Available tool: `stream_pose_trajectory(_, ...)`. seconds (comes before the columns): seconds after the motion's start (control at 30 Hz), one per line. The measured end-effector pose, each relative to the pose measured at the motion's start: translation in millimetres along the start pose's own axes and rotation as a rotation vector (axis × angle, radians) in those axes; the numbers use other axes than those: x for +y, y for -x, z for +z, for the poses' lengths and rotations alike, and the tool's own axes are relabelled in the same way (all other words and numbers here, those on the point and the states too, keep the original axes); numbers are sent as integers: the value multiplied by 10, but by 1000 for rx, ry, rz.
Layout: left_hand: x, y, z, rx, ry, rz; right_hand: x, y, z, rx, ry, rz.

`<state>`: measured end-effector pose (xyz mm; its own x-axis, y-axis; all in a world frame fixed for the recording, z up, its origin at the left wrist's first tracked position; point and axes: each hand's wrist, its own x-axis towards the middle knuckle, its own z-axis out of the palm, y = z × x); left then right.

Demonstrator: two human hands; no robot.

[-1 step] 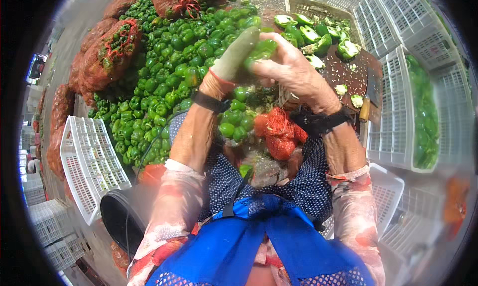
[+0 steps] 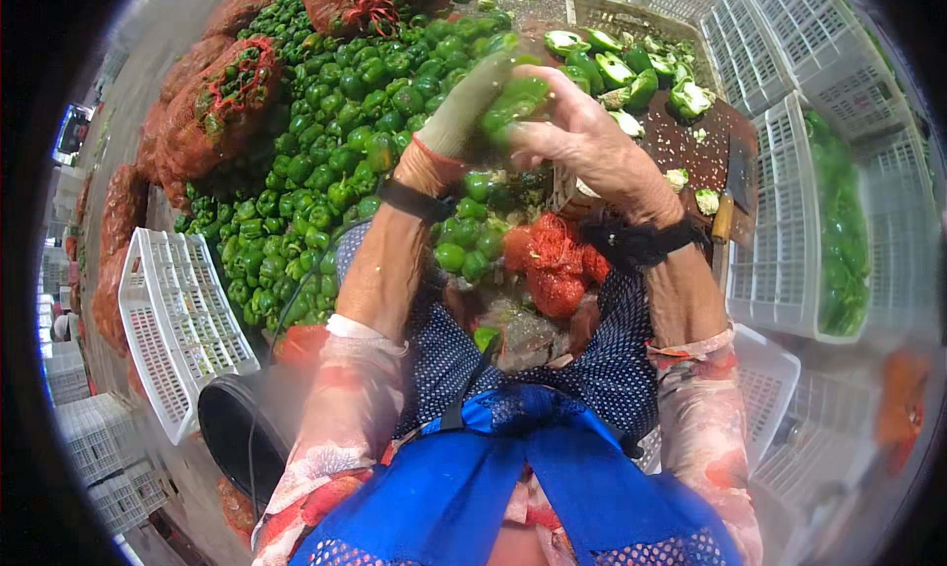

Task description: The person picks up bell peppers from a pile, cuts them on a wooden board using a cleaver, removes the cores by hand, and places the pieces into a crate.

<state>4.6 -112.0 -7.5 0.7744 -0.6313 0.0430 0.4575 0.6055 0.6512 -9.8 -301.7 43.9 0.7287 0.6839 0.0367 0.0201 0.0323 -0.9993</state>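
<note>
A green bell pepper [image 2: 514, 106], blurred by motion, is between my two hands above the pile. My left hand [image 2: 469, 107] wears a pale glove and is closed around the pepper's left side. Bare and curled, my right hand [image 2: 590, 144] reaches round the pepper from the right, its fingers bent against it. Whole green peppers [image 2: 326, 152] lie heaped beyond and left of my hands. Right of them, a brown board [image 2: 725, 137] carries halved peppers [image 2: 614, 70], cut-out cores [image 2: 707, 200] and a knife with a wooden handle [image 2: 723, 217].
Red mesh sacks [image 2: 212, 107] line the left side. A white crate [image 2: 182, 329] and a black bucket [image 2: 232, 438] stand at lower left. On the right, a white crate [image 2: 779, 260] shows green peppers inside. Red netting [image 2: 555, 270] lies between my knees.
My right hand has shifted slightly right, its thumb and fingers drawing back from the pepper's lower side. More of the pepper shows. My left hand has barely moved.
</note>
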Motion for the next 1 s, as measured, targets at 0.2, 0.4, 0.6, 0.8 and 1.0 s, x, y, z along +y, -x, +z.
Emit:
stream_pose_trajectory(0.2, 1, -164, 55, 302, -1607, 727, 129, -15, -98, 87, 300, -65)
stream_pose_trajectory(0.4, 0, -119, 354, 628, -1321, 139, 367, -123, -90, 337, 1250, -47)
stream_pose_trajectory(0.6, 65, 115, 340, 324, -97, 357, 104, 68, -518, 345, 1147, 248)
stream_pose_trajectory(0.8, -7, 16, 235, 353, -233, 269, 149, 113, -196, 326, 800, -317)
stream_pose_trajectory(1.0, -94, -77, 324, 148, -389, 72, -253, 247, -210, 381, 711, 87)
